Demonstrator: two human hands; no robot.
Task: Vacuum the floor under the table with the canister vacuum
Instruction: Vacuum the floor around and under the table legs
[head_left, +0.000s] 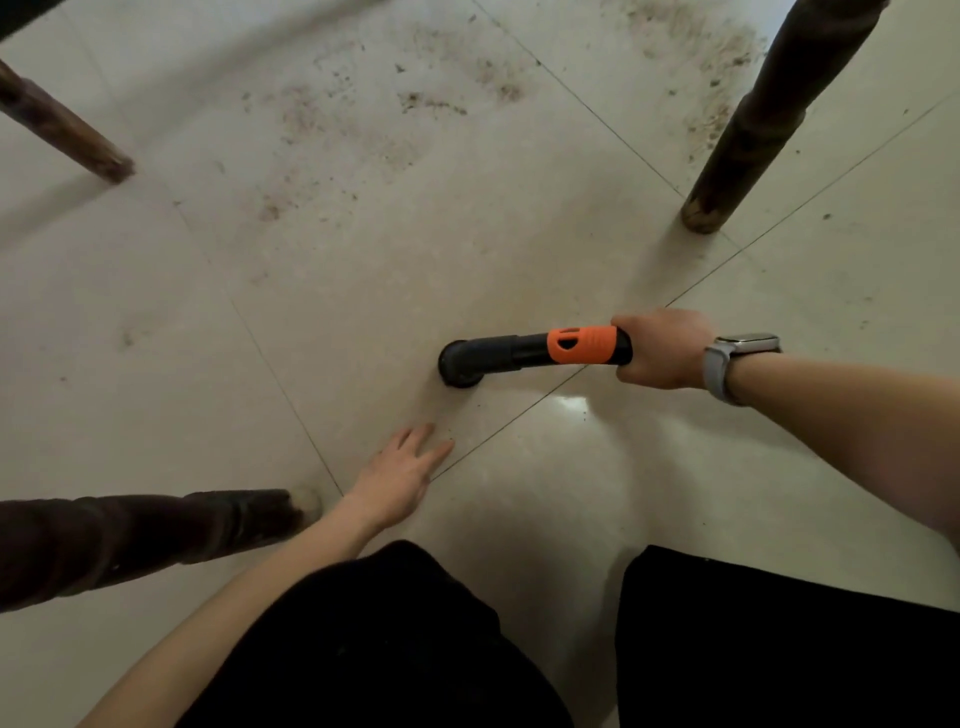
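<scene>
While the person crouches low over a pale tiled floor (519, 519), the view looks down past dark trousers (363, 649) at both arms. The right hand (662, 348), a watch (737, 358) on its wrist, is wrapped firmly round the back end of a vacuum nozzle (519, 353), a short black tube with an orange sleeve lying nearly level. Its bent tip points down and sits on or just above the tile; which, I cannot tell. The canister itself is out of sight. The left hand (400, 475) holds nothing: its fingers are straight and spread, palm down close to the floor just beside the nozzle tip, possibly bracing.

Three dark wooden table legs (753, 119) ring the scene, one far left, one far right, one near left. Brown crumbs and dust (363, 119) lie scattered farther out between the far legs, thickest by the right leg, well apart from the nozzle.

To do this step well, it seems best to keep the tip flat and low, push it forward in slow overlapping passes into the dirt, and work closely around each leg base.
</scene>
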